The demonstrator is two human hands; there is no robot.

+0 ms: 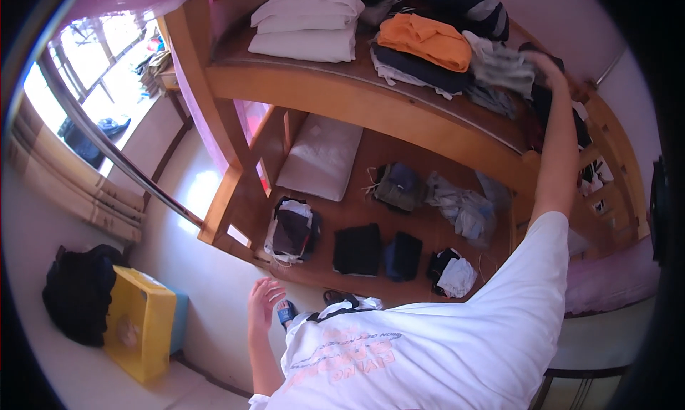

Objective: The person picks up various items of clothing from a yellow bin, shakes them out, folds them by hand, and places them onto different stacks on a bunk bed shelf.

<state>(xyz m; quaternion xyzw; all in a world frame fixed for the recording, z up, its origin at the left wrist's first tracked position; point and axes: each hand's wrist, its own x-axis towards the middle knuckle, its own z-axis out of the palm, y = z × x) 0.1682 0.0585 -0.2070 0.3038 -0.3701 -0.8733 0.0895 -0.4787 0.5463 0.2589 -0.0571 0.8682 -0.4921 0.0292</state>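
My right hand (545,68) reaches up to the upper bunk and touches a blurred grey-and-white garment (500,62); whether its fingers grip the cloth is not clear. Left of that garment, a folded orange garment (425,41) tops a pile of dark and light clothes. White folded pillows or bedding (307,27) are stacked farther left on the same bunk. My left hand (264,297) hangs low before my body, fingers apart and holding nothing. Near it on the lower bunk is a clothes stack with a dark brown piece on top (291,229).
The upper bunk's wooden rail (342,97) crosses the view above the lower bunk. Folded black cloth (357,249), blue cloth (403,256) and a plastic bag (465,209) lie below. A yellow crate (160,330) stands at lower left beside a black bag (80,295).
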